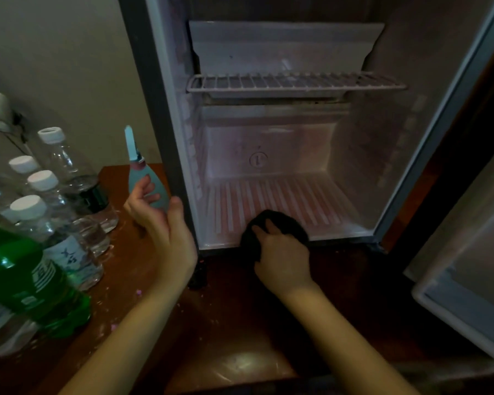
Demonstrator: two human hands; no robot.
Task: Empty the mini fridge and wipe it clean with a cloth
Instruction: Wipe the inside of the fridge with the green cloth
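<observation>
Two hands at the open fridge (368,155)

The right hand (283,258) reaches in, fingers curled over a black cloth (280,222) on the front of the ribbed floor. The left hand (157,220) hangs beside the frame, fingers loosely spread, holding nothing

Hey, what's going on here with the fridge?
A person is wiping out the open mini fridge. Their right hand holds a dark cloth down on the front of the fridge floor. Their left hand is at a pale blue bottle beside the fridge; a grip is unclear. The wire shelf is bare. Water bottles and a green bottle stand to the left.
</observation>
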